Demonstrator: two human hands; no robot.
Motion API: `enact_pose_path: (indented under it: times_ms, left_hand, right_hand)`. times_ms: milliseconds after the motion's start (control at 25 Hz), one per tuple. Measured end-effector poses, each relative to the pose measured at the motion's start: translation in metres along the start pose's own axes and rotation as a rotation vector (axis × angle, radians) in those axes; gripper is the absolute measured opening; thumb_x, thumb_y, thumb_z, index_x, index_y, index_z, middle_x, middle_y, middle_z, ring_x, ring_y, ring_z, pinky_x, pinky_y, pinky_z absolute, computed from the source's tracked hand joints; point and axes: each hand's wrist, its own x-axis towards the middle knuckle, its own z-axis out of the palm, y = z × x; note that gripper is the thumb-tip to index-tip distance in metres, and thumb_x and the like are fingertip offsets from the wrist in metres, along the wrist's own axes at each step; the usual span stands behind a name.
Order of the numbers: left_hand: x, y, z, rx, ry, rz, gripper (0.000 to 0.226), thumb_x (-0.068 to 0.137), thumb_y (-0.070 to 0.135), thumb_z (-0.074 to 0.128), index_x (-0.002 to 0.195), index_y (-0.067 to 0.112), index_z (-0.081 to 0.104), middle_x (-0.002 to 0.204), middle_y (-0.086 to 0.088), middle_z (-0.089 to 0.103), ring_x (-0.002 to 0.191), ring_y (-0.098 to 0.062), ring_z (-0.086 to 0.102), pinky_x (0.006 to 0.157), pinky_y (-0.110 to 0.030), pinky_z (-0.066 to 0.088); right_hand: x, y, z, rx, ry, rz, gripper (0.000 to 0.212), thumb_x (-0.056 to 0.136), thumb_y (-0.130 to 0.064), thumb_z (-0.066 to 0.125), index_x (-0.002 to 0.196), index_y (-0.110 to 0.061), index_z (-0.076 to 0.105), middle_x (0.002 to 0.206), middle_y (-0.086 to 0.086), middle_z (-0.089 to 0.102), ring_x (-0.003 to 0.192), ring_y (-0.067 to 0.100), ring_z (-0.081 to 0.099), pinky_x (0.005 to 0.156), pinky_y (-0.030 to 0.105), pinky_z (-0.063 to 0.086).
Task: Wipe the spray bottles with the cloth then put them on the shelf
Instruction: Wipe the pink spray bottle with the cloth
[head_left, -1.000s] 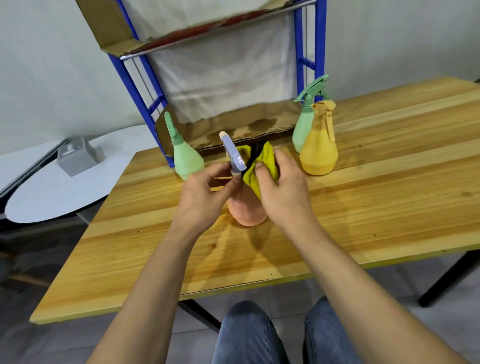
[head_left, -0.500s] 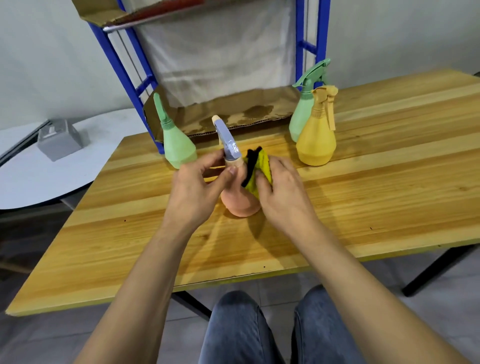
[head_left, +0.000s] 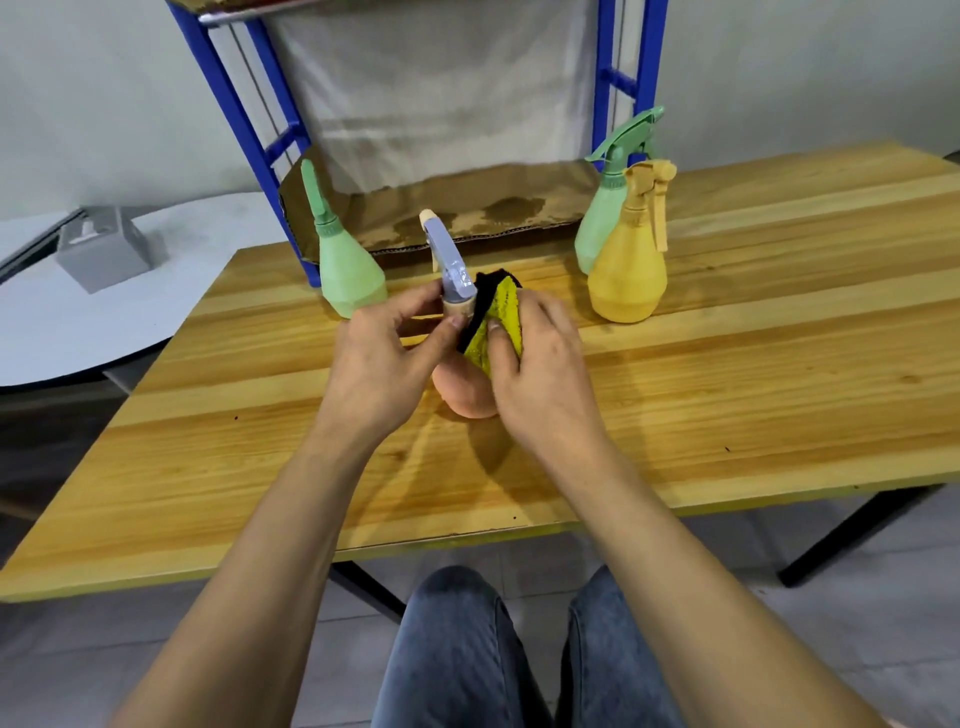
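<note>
The left hand (head_left: 379, 358) pinches the neck of the peach spray bottle (head_left: 465, 392) between thumb and fingertips, just below the grey trigger head. The right hand (head_left: 540, 374) grips the yellow-and-black cloth (head_left: 500, 317), thumb curled over it, and presses it against the bottle's neck and shoulder. The bottle is upright at the wooden table (head_left: 727, 389); base contact cannot be confirmed. Farther back, the left green spray bottle (head_left: 348, 275) stands beside the blue shelf (head_left: 234, 104). At right, the yellow spray bottle (head_left: 628, 270) overlaps the right green spray bottle (head_left: 602, 218).
</note>
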Motion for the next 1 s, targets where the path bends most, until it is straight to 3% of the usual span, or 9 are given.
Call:
enact_pose_path:
  times_ms: [120, 240, 320, 440, 560, 680, 800, 1000]
  left_hand:
    - [-0.001, -0.002, -0.002, 0.008, 0.009, -0.025, 0.038, 0.096, 0.024, 0.071, 0.135, 0.022, 0.068, 0.117, 0.015, 0.074, 0.103, 0.007, 0.069, 0.088, -0.013, 0.054]
    - [-0.003, -0.001, 0.006, 0.005, 0.023, -0.044, 0.04, 0.098, 0.023, 0.069, 0.137, 0.021, 0.065, 0.118, 0.014, 0.072, 0.103, 0.006, 0.067, 0.082, -0.011, 0.054]
    - [-0.009, 0.001, 0.015, -0.007, 0.1, -0.056, 0.037, 0.097, 0.023, 0.069, 0.134, 0.02, 0.064, 0.117, 0.012, 0.07, 0.102, 0.003, 0.067, 0.083, -0.019, 0.057]
    - [-0.015, 0.005, 0.032, -0.005, 0.267, -0.092, 0.032, 0.093, 0.032, 0.073, 0.123, 0.023, 0.066, 0.11, 0.009, 0.071, 0.099, -0.005, 0.068, 0.087, -0.034, 0.059]
    - [-0.011, 0.014, 0.046, -0.099, 0.374, -0.231, 0.032, 0.089, 0.036, 0.078, 0.113, 0.027, 0.059, 0.1, 0.017, 0.067, 0.094, 0.003, 0.066, 0.087, -0.028, 0.058]
    - [-0.013, 0.014, 0.049, -0.115, 0.31, -0.258, 0.031, 0.095, 0.036, 0.07, 0.122, 0.023, 0.059, 0.105, 0.017, 0.067, 0.098, -0.001, 0.065, 0.087, -0.024, 0.053]
    - [-0.021, -0.001, 0.04, -0.097, 0.122, -0.186, 0.037, 0.106, 0.029, 0.051, 0.142, 0.02, 0.054, 0.13, 0.006, 0.065, 0.117, -0.012, 0.061, 0.097, -0.032, 0.05]
    - [-0.018, -0.015, 0.032, -0.187, 0.065, -0.114, 0.041, 0.103, 0.02, 0.06, 0.143, 0.013, 0.058, 0.139, 0.003, 0.065, 0.13, -0.008, 0.059, 0.107, -0.035, 0.051]
  right_hand:
    - [-0.014, 0.022, 0.001, -0.07, -0.032, 0.031, 0.037, 0.095, -0.019, 0.052, 0.127, -0.003, 0.056, 0.128, 0.017, 0.054, 0.116, 0.038, 0.053, 0.1, 0.043, 0.043]
    - [-0.019, 0.041, -0.006, -0.053, -0.075, 0.067, 0.032, 0.098, -0.02, 0.051, 0.126, -0.007, 0.056, 0.122, 0.011, 0.054, 0.111, 0.031, 0.054, 0.095, 0.037, 0.043]
    - [-0.018, 0.041, -0.009, 0.067, -0.015, 0.099, 0.026, 0.1, -0.021, 0.049, 0.123, -0.011, 0.057, 0.113, 0.004, 0.055, 0.107, 0.024, 0.054, 0.089, 0.026, 0.037]
    - [-0.017, 0.039, -0.012, 0.19, 0.054, 0.166, 0.027, 0.101, -0.022, 0.05, 0.125, -0.014, 0.058, 0.111, 0.002, 0.057, 0.106, 0.019, 0.053, 0.085, 0.021, 0.032]
    - [-0.02, 0.04, -0.014, 0.191, 0.028, 0.15, 0.027, 0.101, -0.024, 0.051, 0.127, -0.017, 0.056, 0.112, 0.0, 0.057, 0.102, 0.012, 0.051, 0.084, 0.021, 0.033]
    - [-0.019, 0.043, -0.014, 0.217, 0.069, 0.15, 0.025, 0.1, -0.025, 0.052, 0.122, -0.016, 0.059, 0.111, 0.004, 0.062, 0.104, 0.019, 0.057, 0.089, 0.031, 0.043]
    - [-0.016, 0.042, -0.013, 0.205, 0.09, 0.167, 0.023, 0.099, -0.025, 0.053, 0.119, -0.016, 0.061, 0.108, 0.004, 0.063, 0.102, 0.022, 0.058, 0.089, 0.033, 0.044]
    - [0.0, 0.003, -0.021, 0.169, 0.132, 0.011, 0.018, 0.098, -0.025, 0.055, 0.112, -0.017, 0.063, 0.104, 0.001, 0.06, 0.095, 0.012, 0.054, 0.085, 0.027, 0.041]
